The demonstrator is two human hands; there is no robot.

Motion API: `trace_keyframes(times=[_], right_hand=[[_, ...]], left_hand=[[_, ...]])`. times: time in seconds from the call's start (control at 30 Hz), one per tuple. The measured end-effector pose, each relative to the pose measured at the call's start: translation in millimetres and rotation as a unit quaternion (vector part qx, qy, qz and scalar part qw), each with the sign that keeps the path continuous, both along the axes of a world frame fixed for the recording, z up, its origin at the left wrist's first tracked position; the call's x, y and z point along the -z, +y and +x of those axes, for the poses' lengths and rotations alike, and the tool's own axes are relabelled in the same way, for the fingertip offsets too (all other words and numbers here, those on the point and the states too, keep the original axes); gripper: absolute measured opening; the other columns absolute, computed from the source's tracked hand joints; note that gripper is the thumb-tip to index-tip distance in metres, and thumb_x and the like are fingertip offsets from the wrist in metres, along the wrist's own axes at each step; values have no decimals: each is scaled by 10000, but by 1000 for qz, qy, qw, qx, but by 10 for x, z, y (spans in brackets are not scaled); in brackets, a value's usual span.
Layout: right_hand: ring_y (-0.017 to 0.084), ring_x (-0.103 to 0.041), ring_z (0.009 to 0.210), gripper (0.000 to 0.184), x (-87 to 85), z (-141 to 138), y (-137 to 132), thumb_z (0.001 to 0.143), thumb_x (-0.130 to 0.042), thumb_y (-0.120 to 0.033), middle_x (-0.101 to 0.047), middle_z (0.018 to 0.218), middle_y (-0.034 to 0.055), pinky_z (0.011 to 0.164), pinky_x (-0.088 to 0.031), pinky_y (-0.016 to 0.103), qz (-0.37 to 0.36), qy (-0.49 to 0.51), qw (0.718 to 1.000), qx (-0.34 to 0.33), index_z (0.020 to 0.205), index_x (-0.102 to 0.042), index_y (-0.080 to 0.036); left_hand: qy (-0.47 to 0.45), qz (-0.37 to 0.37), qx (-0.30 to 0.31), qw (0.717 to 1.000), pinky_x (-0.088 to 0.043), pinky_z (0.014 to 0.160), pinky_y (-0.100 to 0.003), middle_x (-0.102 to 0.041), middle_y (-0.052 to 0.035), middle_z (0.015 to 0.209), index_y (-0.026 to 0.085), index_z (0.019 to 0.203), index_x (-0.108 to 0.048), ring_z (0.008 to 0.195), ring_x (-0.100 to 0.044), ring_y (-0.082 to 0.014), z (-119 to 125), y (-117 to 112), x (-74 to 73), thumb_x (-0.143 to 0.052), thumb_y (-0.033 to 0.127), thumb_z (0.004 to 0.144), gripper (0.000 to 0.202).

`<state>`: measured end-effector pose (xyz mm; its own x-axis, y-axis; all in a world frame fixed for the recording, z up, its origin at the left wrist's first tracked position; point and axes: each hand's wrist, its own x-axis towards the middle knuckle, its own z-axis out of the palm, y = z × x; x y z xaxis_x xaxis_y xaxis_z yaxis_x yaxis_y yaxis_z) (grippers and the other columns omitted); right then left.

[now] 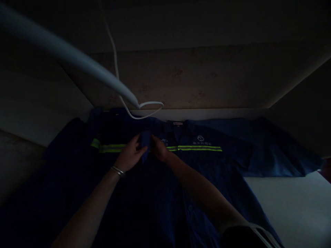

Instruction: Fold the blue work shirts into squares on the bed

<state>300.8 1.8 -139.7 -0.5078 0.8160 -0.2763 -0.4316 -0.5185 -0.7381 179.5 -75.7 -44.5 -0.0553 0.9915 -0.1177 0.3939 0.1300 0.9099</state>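
Observation:
A navy work shirt lies spread out, with a collar label, a white gear emblem and a yellow-green reflective stripe. My left hand, a bangle on its wrist, pinches a folded piece of blue cloth between thumb and fingers. Close against the cloth's right side is my right hand, its fingers bent. The dark picture hides what its fingertips grip. Both hands are over the chest part, by the stripe. I cannot tell whether the cloth piece belongs to the shirt.
More dark blue clothing with a reflective band lies at the left. A white rod and a looping white cord hang in front. Behind is a flower-patterned panel. A pale surface shows at the lower right.

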Motion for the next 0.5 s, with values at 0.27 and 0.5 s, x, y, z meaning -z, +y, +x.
trace_keyframes(times=[0.27,0.5], right_hand=[[218,-580,1166,332,26,1108,-265,876,-540,-471,-549,1422,4,981,-466,421,-48,-50,990,126,1151,-624,-307],[205,-603,1118,467,194,1232,-539,621,-814,-286,-646,1218,62,1036,-444,372,-26,-49,985,166,1063,-674,-224]], left_hand=[[162,20,111,980,-496,1003,-370,-707,-121,1196,158,1302,-595,1095,-669,-235,525,150,470,-494,417,919,473],[482,125,75,864,-207,1185,-566,-330,-163,1579,111,1443,-471,1455,-286,-368,521,361,954,-367,523,945,654]])
